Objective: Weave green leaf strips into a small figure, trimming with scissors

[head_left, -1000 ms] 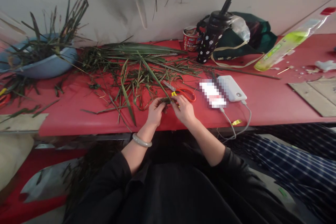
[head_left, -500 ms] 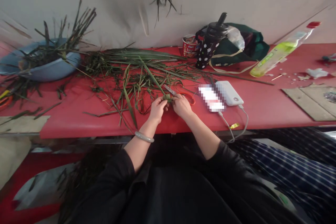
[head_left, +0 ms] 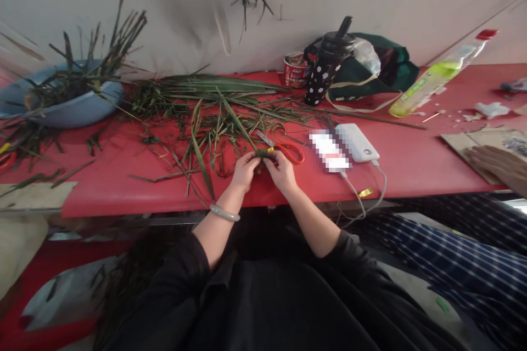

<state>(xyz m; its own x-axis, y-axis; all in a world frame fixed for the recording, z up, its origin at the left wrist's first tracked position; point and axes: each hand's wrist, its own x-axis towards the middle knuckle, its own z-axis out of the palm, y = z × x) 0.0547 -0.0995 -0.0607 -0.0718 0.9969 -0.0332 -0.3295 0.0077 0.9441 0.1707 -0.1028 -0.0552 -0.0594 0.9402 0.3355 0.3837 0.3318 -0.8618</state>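
Between my two hands is a small piece of folded green leaf (head_left: 262, 153), held just above the front part of the red table (head_left: 148, 192). My left hand (head_left: 244, 171) pinches its left end, and my right hand (head_left: 282, 170) pinches the right end; both sets of fingers are closed. A long leaf strip (head_left: 234, 118) runs from the piece up and to the left. Orange-handled scissors (head_left: 291, 152) lie just beyond my right hand, blades pointing left. Loose green leaf strips (head_left: 197, 159) are spread beyond and left of my left hand.
Left stands a blue basin (head_left: 88, 107) of dark leaves. A phone (head_left: 330, 151) and a white power bank (head_left: 357, 142) lie right of my hands, a black tumbler (head_left: 325, 71) and a tilted bottle (head_left: 440, 79) behind. Another person's hand (head_left: 500, 164) rests on cardboard (head_left: 457, 148) at far right.
My right hand has shifted slightly left and down, closer to my left, and the leaf piece now lies level between them. Another person's hand has come in at the right.
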